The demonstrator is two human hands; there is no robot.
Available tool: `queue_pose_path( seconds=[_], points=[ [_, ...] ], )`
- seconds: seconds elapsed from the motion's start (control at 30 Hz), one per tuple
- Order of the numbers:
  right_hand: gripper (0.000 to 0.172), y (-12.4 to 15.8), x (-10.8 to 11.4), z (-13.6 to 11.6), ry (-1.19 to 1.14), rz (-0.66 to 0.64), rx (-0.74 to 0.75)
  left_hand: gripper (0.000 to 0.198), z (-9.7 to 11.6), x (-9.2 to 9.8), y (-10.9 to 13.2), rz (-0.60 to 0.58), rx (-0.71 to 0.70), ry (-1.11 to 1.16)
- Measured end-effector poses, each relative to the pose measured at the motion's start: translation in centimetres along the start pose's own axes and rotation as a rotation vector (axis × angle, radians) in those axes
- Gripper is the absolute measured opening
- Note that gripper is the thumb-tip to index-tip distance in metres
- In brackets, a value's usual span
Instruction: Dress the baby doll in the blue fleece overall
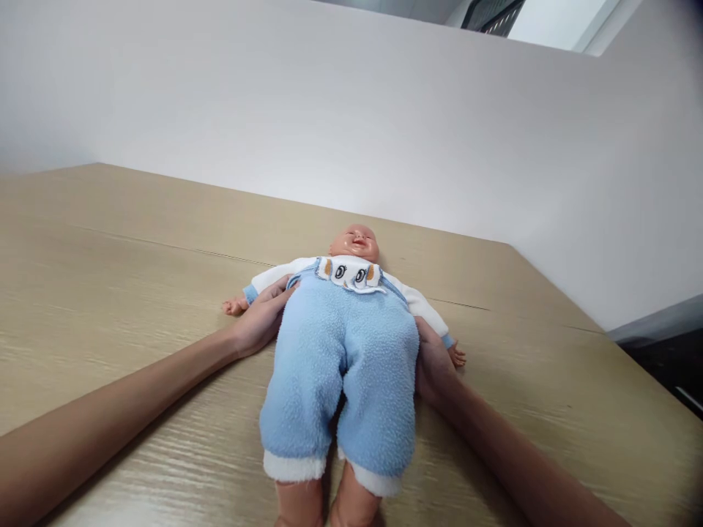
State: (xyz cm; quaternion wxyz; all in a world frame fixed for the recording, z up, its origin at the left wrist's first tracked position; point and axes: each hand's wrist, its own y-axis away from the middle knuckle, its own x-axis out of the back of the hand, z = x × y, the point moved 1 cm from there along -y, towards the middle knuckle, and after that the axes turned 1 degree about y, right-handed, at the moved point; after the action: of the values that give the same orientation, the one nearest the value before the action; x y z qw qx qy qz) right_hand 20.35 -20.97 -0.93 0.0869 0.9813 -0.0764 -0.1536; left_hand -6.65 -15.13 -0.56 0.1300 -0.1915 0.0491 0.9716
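Note:
A baby doll [346,329] lies on its back, its bare legs towards me and its head at the far end. It wears fuzzy light blue overalls with white cuffs over a white top, and a white bib with embroidered eyes. My left hand [266,311] grips the doll's side under its outstretched arm, fingers partly tucked behind the body. On the other side, my right hand [433,359] presses against the doll's waist, with most of its fingers hidden behind the overalls. The doll's feet are cut off by the bottom of the picture.
Under the doll is a light wood-grain table [137,293], with seams running across it. A white wall [274,110] rises behind the table's far edge. Past the right edge there is a dark object [664,359]. A window opening [494,18] shows at the top.

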Motion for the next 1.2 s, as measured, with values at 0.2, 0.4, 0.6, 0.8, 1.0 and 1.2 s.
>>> queue_pose_path(
  seconds=[0.2, 0.4, 0.6, 0.8, 1.0, 1.2],
  points=[
    [0.021, 0.5, -0.3, -0.3, -0.061, 0.012, -0.027, 0.035, 0.3, 0.9, -1.0, -0.061, -0.013, -0.025],
    [0.021, -0.2, 0.5, -0.2, 0.046, -0.127, 0.18, 0.036, 0.5, 1.3, -1.1, -0.029, -0.015, -0.039],
    [0.025, -1.3, 0.4, -2.8, 0.005, -0.185, 0.045, 0.042, 0.9, 1.7, -0.7, 0.025, -0.199, -0.324],
    [0.024, -3.6, -0.4, -5.7, 0.18, -0.25, 0.056, 0.041, 1.1, 1.9, -0.6, 0.027, -0.277, -0.452],
    [0.024, -6.9, -4.8, -8.9, 0.661, -0.219, 0.443, 0.032, 1.0, 2.5, -0.3, 0.079, -0.351, -0.478],
    [0.035, -9.7, -13.4, -9.5, 1.14, -0.699, 0.503, 0.025, 1.0, 2.4, -0.1, 0.058, -0.407, -0.474]
  ],
)
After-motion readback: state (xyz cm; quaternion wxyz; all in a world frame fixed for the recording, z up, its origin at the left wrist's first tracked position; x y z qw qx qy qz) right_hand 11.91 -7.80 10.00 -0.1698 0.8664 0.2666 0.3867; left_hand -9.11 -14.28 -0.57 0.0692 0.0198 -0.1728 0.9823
